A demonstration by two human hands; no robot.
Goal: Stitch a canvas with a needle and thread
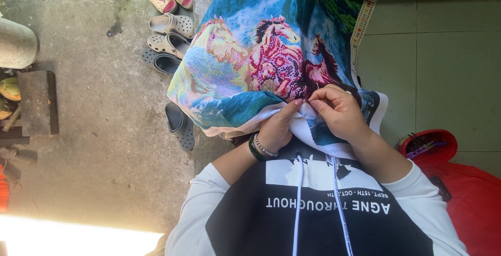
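Note:
A large cross-stitch cloth [250,52] with horses, a waterfall and green trees lies spread over my lap and away from me. My left hand [275,128], with a bead bracelet and a black band at the wrist, grips the folded near edge of the cloth from below. My right hand [338,111] rests on top of the cloth, its fingertips pinched together at a spot by the dark red horse. Whatever is between those fingertips is too small to make out. The two hands almost touch.
Several clogs and pink slippers [169,11] lie on the concrete at the upper left. A metal pot [15,42] and a wooden block [36,102] stand at the left edge. A red tub [428,146] with threads and a red cloth [469,204] sit at my right on pale tiles.

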